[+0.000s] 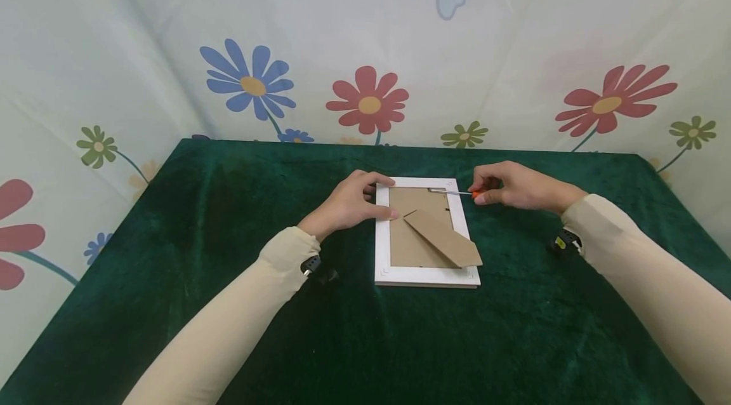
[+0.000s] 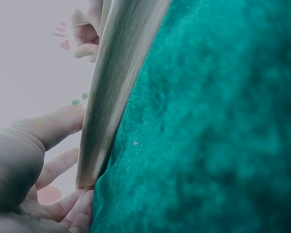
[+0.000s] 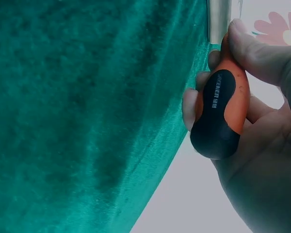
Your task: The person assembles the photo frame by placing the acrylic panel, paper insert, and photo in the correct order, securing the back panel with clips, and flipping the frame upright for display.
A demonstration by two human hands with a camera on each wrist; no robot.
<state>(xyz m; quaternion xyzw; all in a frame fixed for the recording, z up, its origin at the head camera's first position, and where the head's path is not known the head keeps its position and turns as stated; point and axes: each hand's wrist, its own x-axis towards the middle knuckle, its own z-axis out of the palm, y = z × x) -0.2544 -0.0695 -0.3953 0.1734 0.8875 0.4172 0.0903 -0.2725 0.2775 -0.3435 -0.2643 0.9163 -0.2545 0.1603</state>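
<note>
A white picture frame (image 1: 425,275) lies face down at the middle of the green-clothed counter (image 1: 228,214), its cardboard stand (image 1: 442,238) uppermost. The left hand (image 1: 348,205) pinches the frame's far-left corner. The right hand (image 1: 514,188) holds an orange-handled screwdriver (image 1: 457,192), its shaft lying across the frame's far edge.

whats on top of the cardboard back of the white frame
A brown cardboard stand flap lies on the backing board of the white frame, angled toward its lower right corner. The screwdriver shaft reaches over the top edge. What lies under the flap is hidden.

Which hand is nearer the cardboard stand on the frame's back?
Left. The left hand grips the frame's left edge beside the stand; the right hand holds a screwdriver past the top right corner.
</note>
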